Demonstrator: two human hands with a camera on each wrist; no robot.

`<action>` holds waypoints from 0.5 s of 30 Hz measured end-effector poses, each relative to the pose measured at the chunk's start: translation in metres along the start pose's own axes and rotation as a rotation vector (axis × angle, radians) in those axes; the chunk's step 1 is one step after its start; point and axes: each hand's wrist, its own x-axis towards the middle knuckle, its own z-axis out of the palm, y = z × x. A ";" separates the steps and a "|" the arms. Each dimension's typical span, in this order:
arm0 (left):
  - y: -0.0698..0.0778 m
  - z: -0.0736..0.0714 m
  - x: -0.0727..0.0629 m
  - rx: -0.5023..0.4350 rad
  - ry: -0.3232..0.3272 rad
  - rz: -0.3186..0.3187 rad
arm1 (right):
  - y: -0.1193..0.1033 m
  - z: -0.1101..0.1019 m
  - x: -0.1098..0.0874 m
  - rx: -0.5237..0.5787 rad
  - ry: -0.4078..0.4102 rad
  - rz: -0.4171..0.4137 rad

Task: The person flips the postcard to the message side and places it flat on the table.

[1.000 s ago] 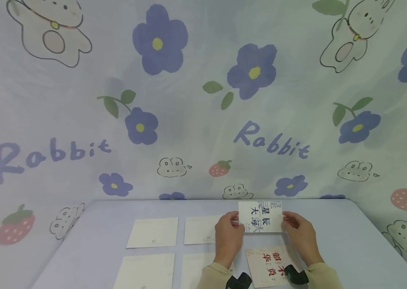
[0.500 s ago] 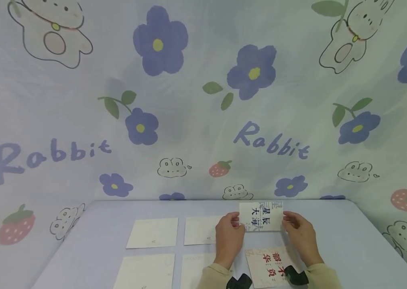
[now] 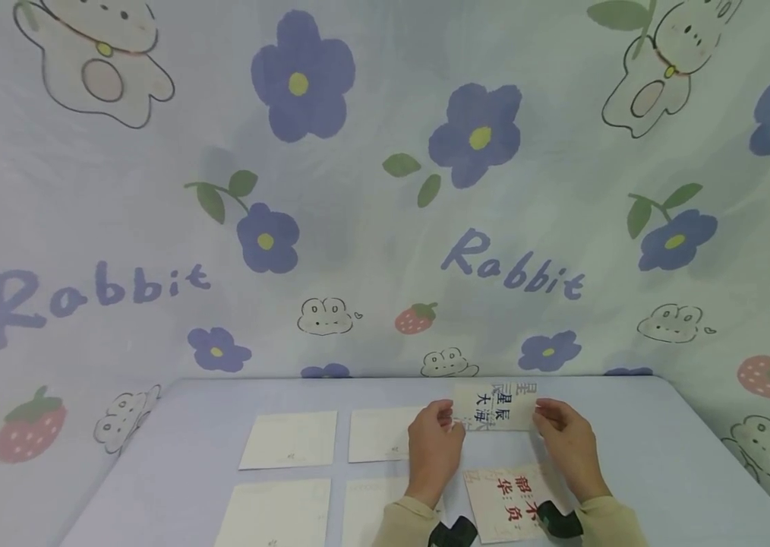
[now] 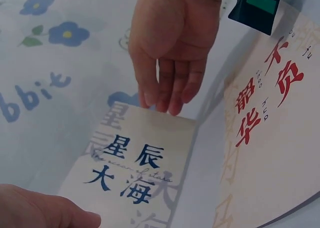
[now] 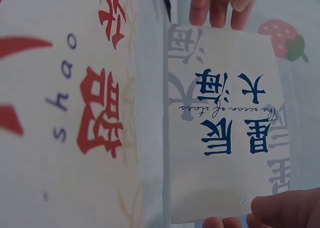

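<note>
A cream card [image 3: 494, 410] with large dark blue Chinese characters and pale grey ones is held up sideways between both hands near the table's back edge. My left hand [image 3: 434, 456] pinches its left end between thumb and fingers. At the opposite end, my right hand [image 3: 571, 448] grips it the same way; the thumb [image 5: 287, 208] lies over the face in the right wrist view. Cursive English runs across the middle of the card [image 4: 135, 163]. Below it on the table lies a cream card with red characters [image 3: 497, 501], partly covered by the right wrist's camera.
Several pale cards lie in two rows to the left: one at the back left [image 3: 289, 441], one in front of it [image 3: 276, 513], and two more beside them [image 3: 378, 433], partly behind the left arm. A rabbit-and-flower cloth [image 3: 358, 228] hangs behind the table [image 3: 658, 448].
The blue-lettered card has tipped, its lower edge rising, so it looks shorter and darker in the head view. Both hands keep their hold and have barely moved.
</note>
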 end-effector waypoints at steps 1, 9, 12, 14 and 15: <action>0.000 0.000 0.000 -0.002 0.001 -0.001 | 0.000 0.000 0.000 0.006 0.000 -0.002; 0.001 -0.001 -0.001 -0.016 0.006 -0.001 | -0.004 -0.001 -0.003 0.012 0.007 -0.003; 0.000 0.000 -0.001 -0.019 0.007 0.004 | -0.005 -0.002 -0.004 0.017 0.011 -0.009; -0.001 0.001 0.000 -0.019 0.007 0.009 | -0.006 -0.003 -0.005 0.029 0.015 -0.008; -0.002 0.001 0.000 -0.021 0.009 0.012 | -0.006 -0.003 -0.005 0.039 0.017 -0.008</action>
